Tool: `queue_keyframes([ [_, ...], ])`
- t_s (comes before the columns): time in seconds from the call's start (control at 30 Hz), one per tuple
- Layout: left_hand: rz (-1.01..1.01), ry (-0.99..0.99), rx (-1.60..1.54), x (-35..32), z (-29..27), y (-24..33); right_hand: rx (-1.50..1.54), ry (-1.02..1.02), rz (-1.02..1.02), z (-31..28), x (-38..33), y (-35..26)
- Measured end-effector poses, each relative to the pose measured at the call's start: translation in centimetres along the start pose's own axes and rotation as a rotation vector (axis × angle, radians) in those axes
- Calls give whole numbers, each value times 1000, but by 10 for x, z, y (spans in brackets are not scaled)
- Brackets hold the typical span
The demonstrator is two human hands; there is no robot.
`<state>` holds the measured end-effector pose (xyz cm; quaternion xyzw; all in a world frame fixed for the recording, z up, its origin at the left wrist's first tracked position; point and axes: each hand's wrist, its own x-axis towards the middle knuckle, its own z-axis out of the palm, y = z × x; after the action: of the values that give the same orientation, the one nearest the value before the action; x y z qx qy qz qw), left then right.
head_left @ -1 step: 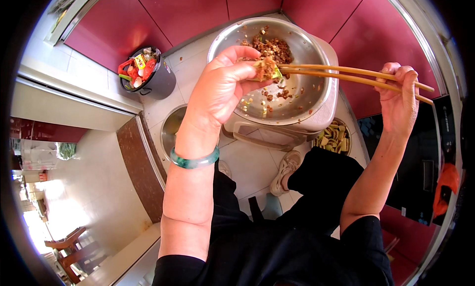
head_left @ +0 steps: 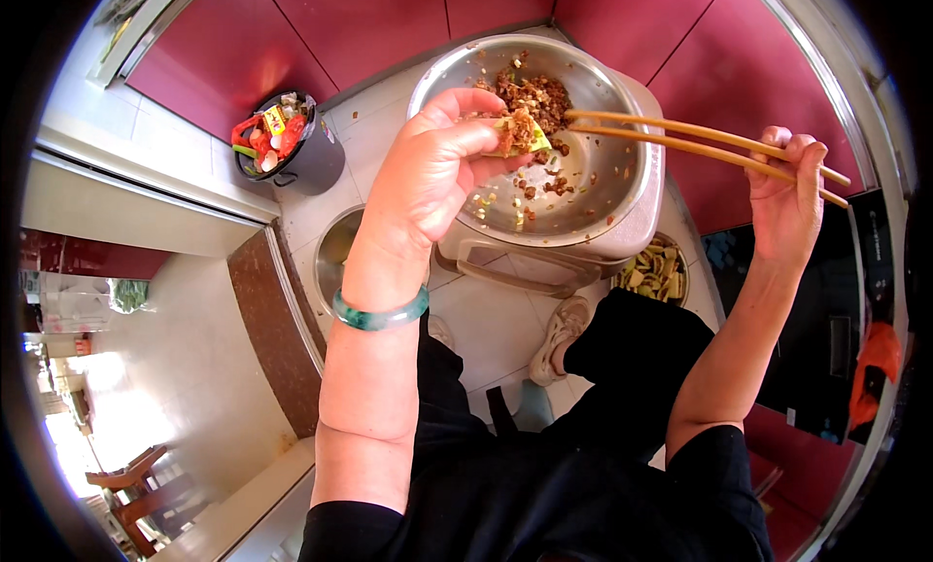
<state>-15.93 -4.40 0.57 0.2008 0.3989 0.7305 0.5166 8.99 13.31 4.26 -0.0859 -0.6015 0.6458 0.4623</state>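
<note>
My left hand (head_left: 418, 173), with a green bangle at the wrist, pinches a small green vegetable piece (head_left: 542, 142) topped with brown minced filling (head_left: 520, 132). It hovers over a wide steel bowl (head_left: 627, 188) that holds more loose mince (head_left: 544, 97) along its far side. In my right hand (head_left: 785, 197) is a pair of wooden chopsticks (head_left: 695, 134), gripped near the thick ends. Their tips are slightly parted over the bowl, just right of the vegetable piece and apart from it. Nothing shows between the tips.
The bowl stands on a beige stool (head_left: 649, 110). Below its right side is a container of cut green vegetable pieces (head_left: 653, 272). Another steel bowl (head_left: 328, 270) sits on the floor, partly behind my left forearm. A dark bin (head_left: 316, 161) full of scraps stands at the far left.
The chopstick tips have drawn back to the right, away from the filled vegetable piece, and moved slightly up. My left hand has barely moved.
</note>
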Motion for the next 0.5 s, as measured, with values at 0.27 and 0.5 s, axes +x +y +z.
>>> queue_keyframes([
  [0.27,17,-29,-17,0,2,-2,176,28,96,8,1,23],
  [0.5,21,-47,-2,0,-1,-5,116,18,60,15,2,26],
])
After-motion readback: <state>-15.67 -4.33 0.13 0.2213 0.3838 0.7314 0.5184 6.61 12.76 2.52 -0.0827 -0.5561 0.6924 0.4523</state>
